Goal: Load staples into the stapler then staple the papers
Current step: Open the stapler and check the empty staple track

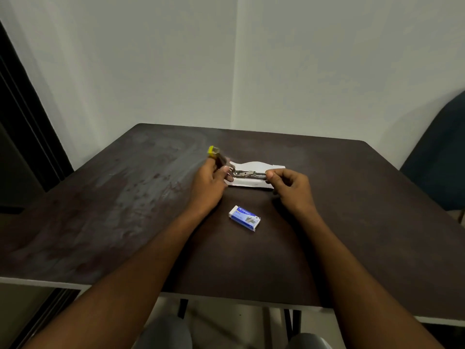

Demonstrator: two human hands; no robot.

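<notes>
A stapler (247, 174) is held open above the dark table (125, 197). Its yellow-tipped top arm (214, 151) is swung up and to the left, and its silver staple channel lies level, pointing right. My left hand (210, 183) grips the stapler at the hinge end. My right hand (292, 187) pinches the right end of the silver channel between thumb and fingers; whether staples are in that pinch cannot be told. White papers (254, 166) lie flat under the stapler. A blue and white staple box (244, 218) rests nearer to me, between my forearms.
The table stands against a pale wall corner. A dark chair back (442, 157) is at the right edge. A dark door frame (22, 117) runs down the left. My knees (166, 333) show under the table's front edge.
</notes>
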